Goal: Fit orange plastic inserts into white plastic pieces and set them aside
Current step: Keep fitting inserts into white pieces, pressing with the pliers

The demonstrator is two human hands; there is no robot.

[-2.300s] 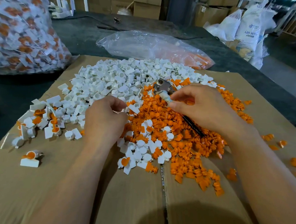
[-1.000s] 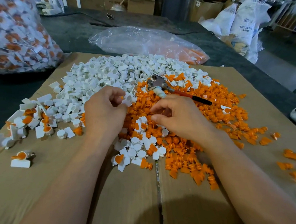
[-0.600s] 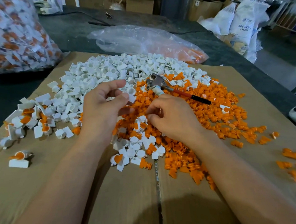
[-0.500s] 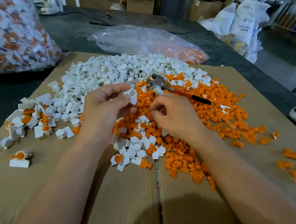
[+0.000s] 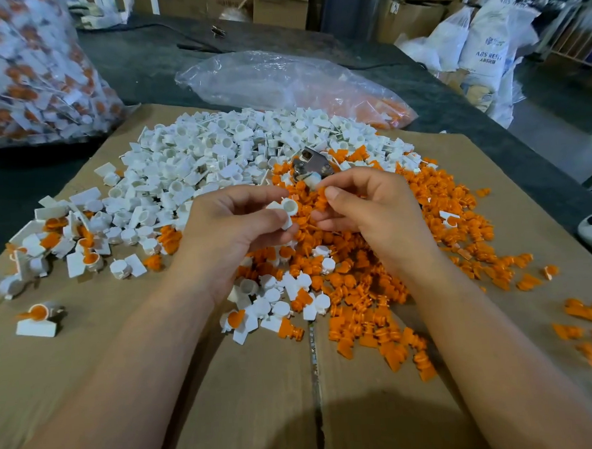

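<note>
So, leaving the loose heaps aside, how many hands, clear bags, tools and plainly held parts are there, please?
Hands: 2, left hand, right hand
Clear bags: 2, full bag, nearly empty bag
Tools: 1, metal tool
Held parts I can see: 1, white piece in the left hand
Total: 6

Warehouse workshop: stacked cartons [image 5: 278,5], resin sacks [image 5: 485,42].

The light is soft and fairly dim, brighter toward the upper right. A diffuse shadow darkens the flat brown cardboard sheet [image 5: 89,372] at the bottom edge. The crinkled clear plastic bag [image 5: 280,84] shows faint glare. Edges bend; the background blurs.
</note>
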